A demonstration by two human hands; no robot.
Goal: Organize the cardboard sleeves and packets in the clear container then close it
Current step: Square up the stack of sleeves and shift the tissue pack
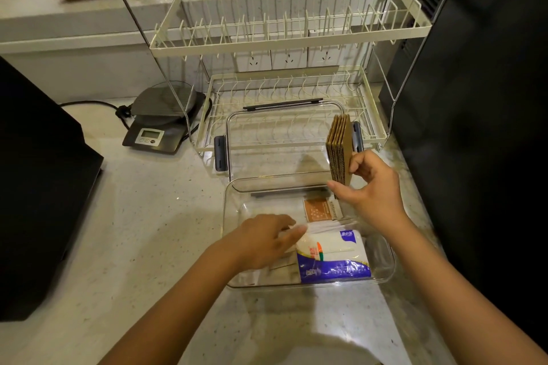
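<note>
A clear container [385, 271] stands open on the counter in front of me. Its clear lid [267, 139] with dark clips leans against the lower dish rack behind it. My right hand [370, 190] holds a stack of brown cardboard sleeves [339, 148] upright above the container's far right corner. My left hand [267, 240] reaches into the container, fingers spread over flat packets beside a white and blue tissue pack [335, 258]. An orange packet [317, 210] lies at the container's far side.
A two-tier cream dish rack [284, 44] stands behind the container. A digital kitchen scale [163, 124] with a cable sits at the left. Dark appliances flank the counter at left [41, 187] and right [474, 127].
</note>
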